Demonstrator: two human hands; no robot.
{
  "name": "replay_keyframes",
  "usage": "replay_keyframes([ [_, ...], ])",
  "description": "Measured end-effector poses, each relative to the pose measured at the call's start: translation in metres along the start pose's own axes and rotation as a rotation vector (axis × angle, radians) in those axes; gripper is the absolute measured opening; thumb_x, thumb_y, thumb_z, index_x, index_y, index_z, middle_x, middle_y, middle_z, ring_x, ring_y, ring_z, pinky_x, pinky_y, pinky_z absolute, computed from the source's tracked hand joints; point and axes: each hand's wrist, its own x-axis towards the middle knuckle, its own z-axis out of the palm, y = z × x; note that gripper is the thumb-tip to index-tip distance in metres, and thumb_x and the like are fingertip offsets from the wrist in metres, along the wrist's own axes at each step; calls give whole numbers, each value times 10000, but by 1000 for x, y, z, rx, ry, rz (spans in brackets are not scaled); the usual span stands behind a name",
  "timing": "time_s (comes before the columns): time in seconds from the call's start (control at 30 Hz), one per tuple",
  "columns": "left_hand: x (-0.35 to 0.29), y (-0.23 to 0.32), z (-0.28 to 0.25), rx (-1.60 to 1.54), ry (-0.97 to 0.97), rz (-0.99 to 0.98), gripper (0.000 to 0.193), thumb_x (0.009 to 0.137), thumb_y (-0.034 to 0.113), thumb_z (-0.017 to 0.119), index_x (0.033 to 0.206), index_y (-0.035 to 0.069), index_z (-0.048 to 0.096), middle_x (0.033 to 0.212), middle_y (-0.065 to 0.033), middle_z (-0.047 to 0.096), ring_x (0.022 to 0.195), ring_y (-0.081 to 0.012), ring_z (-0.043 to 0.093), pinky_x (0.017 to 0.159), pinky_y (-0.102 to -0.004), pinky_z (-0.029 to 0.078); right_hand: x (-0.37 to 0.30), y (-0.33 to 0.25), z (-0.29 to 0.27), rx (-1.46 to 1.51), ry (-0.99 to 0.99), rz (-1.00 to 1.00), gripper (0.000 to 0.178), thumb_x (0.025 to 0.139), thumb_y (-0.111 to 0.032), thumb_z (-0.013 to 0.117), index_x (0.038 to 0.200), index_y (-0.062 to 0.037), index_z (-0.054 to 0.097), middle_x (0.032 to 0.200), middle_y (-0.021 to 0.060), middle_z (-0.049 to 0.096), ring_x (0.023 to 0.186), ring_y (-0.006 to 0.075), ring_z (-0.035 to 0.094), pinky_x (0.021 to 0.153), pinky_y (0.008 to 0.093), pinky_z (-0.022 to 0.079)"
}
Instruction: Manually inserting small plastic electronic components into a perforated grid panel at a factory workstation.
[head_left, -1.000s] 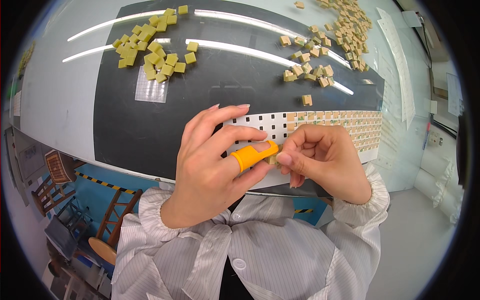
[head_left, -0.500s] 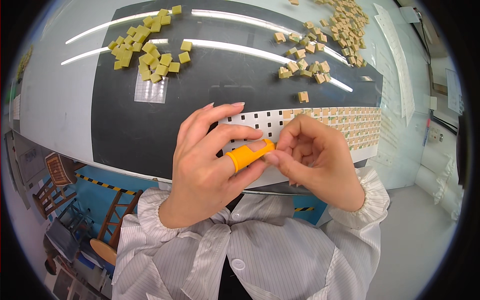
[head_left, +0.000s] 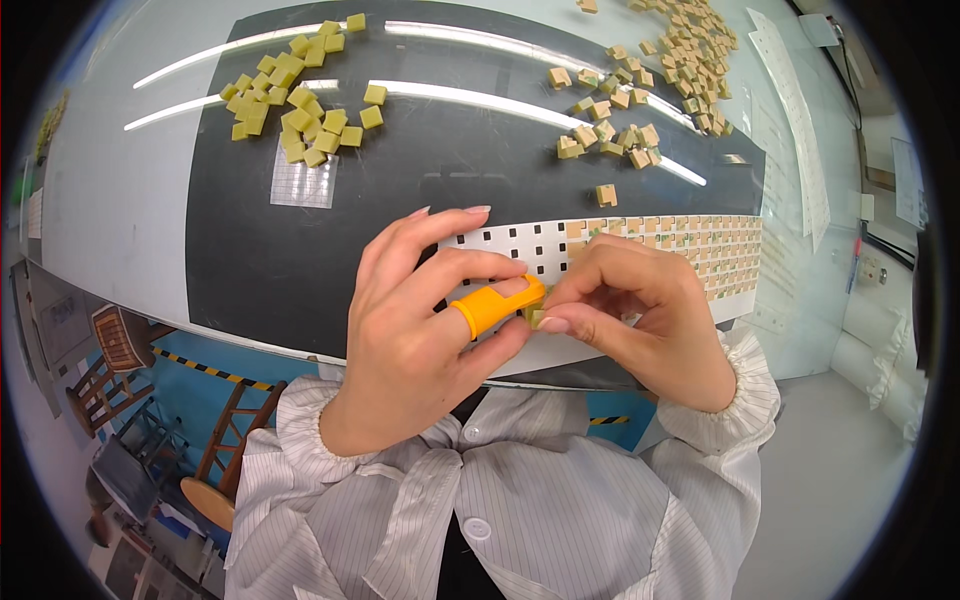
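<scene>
My left hand (head_left: 405, 325) reaches over a white sheet with rows of black squares (head_left: 513, 233), an orange finger sleeve (head_left: 488, 308) on its index finger. Its thumb and sleeved finger close on a small yellow-green block (head_left: 537, 315) at their tips. From the right, my right hand (head_left: 635, 315) pinches at the same block, thumb and index finger together. Fingers cover most of the block. Tan notched blocks (head_left: 690, 243) fill the right part of the sheet in rows.
Loose yellow-green blocks (head_left: 300, 120) lie at the far left, beside a clear gridded square (head_left: 303, 188). Notched tan blocks (head_left: 705, 70) are heaped at the far right, with one lone notched block (head_left: 606, 195) nearer. A dark mat (head_left: 430, 150) covers the table; wooden stools (head_left: 235, 440) stand at lower left.
My right hand has shifted slightly, its fingertips now lower and nearer the left thumb. More of the yellow-green block shows between the fingers. My left hand has hardly moved.
</scene>
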Motion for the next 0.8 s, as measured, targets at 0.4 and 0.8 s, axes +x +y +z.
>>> replay_keyframes([
  [0.4,-1,1,-1,-17,-11,-22,204,647,102,814,823,82,713,986,7,684,1138,-284,583,966,-516,434,-3,8,12,-359,392,-112,131,798,48,732,906,-3,679,825,34,620,647,70,580,553,201,459],
  [0.8,-1,0,-2,-23,-34,-33,270,598,46,813,854,89,737,993,6,709,1154,-305,589,998,-491,413,-19,11,20,-486,348,-185,178,770,56,756,926,-9,700,851,43,629,643,91,587,547,208,472],
])
